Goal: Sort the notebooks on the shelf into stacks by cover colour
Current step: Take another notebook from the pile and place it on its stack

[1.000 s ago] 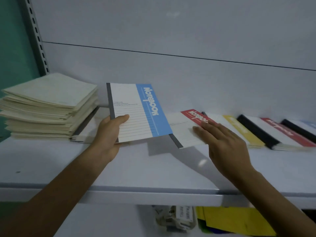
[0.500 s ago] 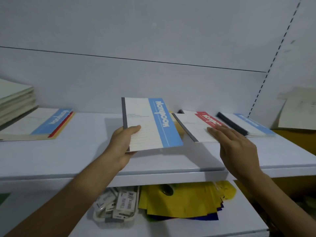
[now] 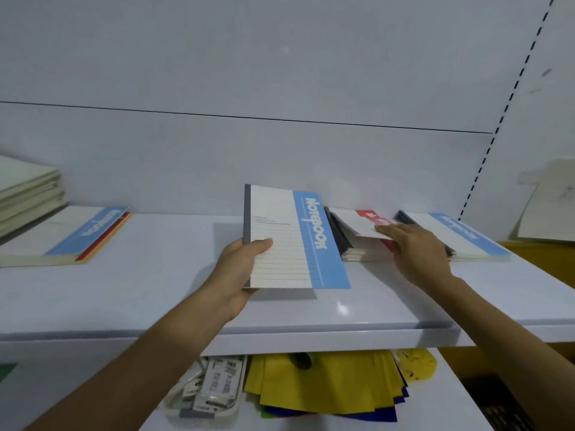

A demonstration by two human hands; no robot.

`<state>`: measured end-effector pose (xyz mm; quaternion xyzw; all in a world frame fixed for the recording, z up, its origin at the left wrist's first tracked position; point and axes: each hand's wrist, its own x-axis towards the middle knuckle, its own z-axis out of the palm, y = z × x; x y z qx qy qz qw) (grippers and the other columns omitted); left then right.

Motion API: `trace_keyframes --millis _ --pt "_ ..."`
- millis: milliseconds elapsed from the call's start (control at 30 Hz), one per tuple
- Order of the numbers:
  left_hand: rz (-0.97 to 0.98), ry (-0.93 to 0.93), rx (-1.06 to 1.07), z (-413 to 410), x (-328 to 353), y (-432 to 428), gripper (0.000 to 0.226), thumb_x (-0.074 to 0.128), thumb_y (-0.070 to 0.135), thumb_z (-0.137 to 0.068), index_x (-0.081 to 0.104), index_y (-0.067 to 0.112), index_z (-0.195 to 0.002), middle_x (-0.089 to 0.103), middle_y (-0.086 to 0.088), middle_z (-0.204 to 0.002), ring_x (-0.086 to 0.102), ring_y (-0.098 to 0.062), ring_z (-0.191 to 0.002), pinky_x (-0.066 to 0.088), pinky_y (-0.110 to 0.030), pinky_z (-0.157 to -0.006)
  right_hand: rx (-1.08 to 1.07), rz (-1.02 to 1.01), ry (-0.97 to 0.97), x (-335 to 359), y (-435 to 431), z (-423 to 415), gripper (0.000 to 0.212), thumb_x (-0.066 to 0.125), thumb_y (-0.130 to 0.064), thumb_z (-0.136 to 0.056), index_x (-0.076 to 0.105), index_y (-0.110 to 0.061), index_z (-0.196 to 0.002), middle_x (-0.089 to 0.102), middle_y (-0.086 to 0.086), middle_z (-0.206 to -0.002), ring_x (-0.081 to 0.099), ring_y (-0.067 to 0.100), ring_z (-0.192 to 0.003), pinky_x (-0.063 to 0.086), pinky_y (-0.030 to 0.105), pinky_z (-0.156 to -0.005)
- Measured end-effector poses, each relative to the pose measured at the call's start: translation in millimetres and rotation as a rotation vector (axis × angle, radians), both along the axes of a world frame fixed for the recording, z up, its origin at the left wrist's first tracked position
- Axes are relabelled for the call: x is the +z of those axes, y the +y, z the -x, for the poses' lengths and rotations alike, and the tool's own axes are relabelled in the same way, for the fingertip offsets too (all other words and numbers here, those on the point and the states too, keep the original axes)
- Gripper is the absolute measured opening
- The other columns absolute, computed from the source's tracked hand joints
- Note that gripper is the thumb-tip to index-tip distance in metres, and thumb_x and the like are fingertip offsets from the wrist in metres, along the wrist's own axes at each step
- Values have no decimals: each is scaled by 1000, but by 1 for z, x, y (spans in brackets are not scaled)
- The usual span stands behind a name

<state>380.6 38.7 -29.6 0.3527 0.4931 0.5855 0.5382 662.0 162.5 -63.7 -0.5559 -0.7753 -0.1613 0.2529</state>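
Since the head view alone showed the work, everything here came from it: the left hand (image 3: 245, 267) grasped a thin white notebook with a blue side band and a grey spine (image 3: 289, 241), thumb on the ruled cover and fingers behind, holding it nearly upright above the white shelf (image 3: 155, 290). The right hand (image 3: 420, 253) lay with fingers stretched over the near corner of a white notebook with a red band (image 3: 361, 222). This red-banded notebook topped a middle stack of black-spined books (image 3: 345, 247) and sat tilted up off the ones below; whether a thumb pinched it from underneath could not be told. Just beside it on the right lay a blue-topped stack (image 3: 460, 236). Well apart on the left, a mixed stack (image 3: 71, 236) showed a blue band over red and yellow edges, next to a pile of cream pads (image 3: 25, 194). The step in hand seemed to be freeing the red one while the blue one waited for a home. To do it well, the right hand would need the whole book rather than just its cover, and the blue notebook belonged squarely on a blue-topped stack, spines aligned.
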Motion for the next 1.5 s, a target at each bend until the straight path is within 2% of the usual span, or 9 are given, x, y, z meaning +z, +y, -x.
trace_keyframes --millis 200,333,633,767,1000,1133,1233,1333,1500 --pt "4 -15 -6 2 1 38 15 54 15 -94 62 17 -107 70 -2 -96 64 -18 -87 50 -30 -75 60 358 -132 -9 16 -5 48 31 -46 -99 39 -30 -143 40 3 -149 40 24 -132 34 37 -105" --pt "24 -9 -10 -1 0 63 11 55 15 -93 61 18 -101 69 -1 -91 63 -16 -82 48 -31 -74 148 300 -30 -8 20 -3 58 21 -50 -91 51 -24 -133 52 3 -138 48 21 -120 37 34 -96" --pt "39 -7 -39 1 8 87 9 56 15 -93 61 18 -100 69 2 -86 63 -12 -79 49 -26 -65 -90 362 323 -16 43 2 42 48 -45 -93 55 -15 -122 61 6 -114 57 22 -94 47 37 -80" --pt "51 -9 -37 3 6 91 8 56 15 -93 62 20 -94 69 3 -84 63 -12 -79 49 -26 -68 -48 324 362 -12 40 6 31 52 -32 -95 66 -7 -105 63 12 -111 58 26 -93 45 35 -79" --pt "42 -20 -44 -14 5 101 8 57 15 -92 62 20 -97 70 1 -89 64 -15 -86 51 -28 -69 -38 319 353 -13 44 -7 33 53 -41 -94 65 -18 -114 61 4 -118 55 18 -99 37 27 -76" --pt "36 -6 -48 -36 4 104 7 57 17 -92 62 21 -95 69 0 -89 63 -17 -88 49 -30 -70 -7 254 296 -16 49 -9 33 45 -37 -97 66 -12 -94 62 2 -95 56 24 -90 39 32 -70" --pt "19 9 -79 -57 7 106 8 56 18 -93 63 20 -97 70 1 -89 65 -16 -87 52 -29 -69 44 94 584 -2 33 -12 36 37 -32 -101 63 -13 -86 61 -4 -80 57 17 -79 41 30 -65" --pt "2 7 -113 -87 10 113 13 55 18 -93 62 17 -104 70 2 -86 65 -13 -79 53 -26 -62 208 310 1128 16 4 -22 35 39 -42 -99 64 -19 -107 70 3 -86 66 14 -82 53 26 -75" --pt "-56 -17 -230 -168 8 126 20 53 17 -94 60 19 -112 70 5 -91 66 -10 -81 52 -22 -61 226 483 1284 14 -20 -71 33 62 -19 -91 56 -18 -124 72 3 -97 69 19 -79 59 32 -67"
